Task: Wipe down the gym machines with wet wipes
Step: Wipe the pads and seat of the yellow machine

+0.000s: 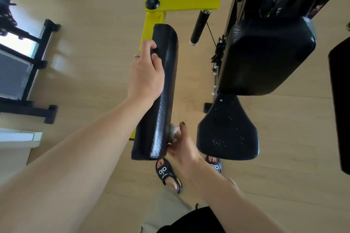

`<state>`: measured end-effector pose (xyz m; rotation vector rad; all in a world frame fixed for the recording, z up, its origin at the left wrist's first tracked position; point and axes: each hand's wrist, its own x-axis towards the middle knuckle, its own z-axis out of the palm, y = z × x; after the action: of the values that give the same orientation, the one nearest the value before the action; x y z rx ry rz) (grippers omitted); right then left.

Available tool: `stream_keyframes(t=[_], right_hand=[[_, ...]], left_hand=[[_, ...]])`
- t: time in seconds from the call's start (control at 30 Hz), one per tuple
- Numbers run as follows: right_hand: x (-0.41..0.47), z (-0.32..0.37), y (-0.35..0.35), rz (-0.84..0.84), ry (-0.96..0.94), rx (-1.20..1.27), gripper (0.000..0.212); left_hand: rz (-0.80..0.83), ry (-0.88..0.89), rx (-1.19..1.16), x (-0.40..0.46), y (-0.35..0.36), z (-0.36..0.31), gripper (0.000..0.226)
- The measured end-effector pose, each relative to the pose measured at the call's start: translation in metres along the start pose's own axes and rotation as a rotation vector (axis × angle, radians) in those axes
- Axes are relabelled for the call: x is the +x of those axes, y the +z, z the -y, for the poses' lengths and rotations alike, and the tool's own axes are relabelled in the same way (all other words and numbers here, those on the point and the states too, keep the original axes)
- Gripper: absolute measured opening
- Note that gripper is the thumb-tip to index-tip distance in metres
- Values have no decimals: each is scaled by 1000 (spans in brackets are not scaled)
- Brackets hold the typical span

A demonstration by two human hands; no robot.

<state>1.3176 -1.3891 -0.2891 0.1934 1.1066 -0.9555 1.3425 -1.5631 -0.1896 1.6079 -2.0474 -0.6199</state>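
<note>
A long black arm pad (161,104) of the gym machine hangs in the middle of the view on a yellow frame (180,4). My left hand (145,73) grips the pad's left edge near its upper end, fingers curled over it. My right hand (180,145) holds a crumpled white wet wipe (173,131) against the pad's right side near the lower end. Most of the wipe is hidden between my fingers and the pad.
To the right are a black back pad (265,56) and the black seat (227,128), with another black pad (341,100) at the far right edge. A black handle bar (200,24) and cables hang behind. A black rack (28,62) stands left. My sandalled feet (166,172) stand on the wooden floor.
</note>
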Motion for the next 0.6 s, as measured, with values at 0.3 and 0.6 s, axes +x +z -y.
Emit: stream_keyframes(t=[0.3, 0.6], right_hand=[[-31, -38, -2, 0, 190, 271, 73], [-13, -15, 5, 28, 260, 392, 86]], left_hand=[[6, -17, -35, -5, -2, -1, 28], [17, -27, -51, -7, -3, 1, 29]])
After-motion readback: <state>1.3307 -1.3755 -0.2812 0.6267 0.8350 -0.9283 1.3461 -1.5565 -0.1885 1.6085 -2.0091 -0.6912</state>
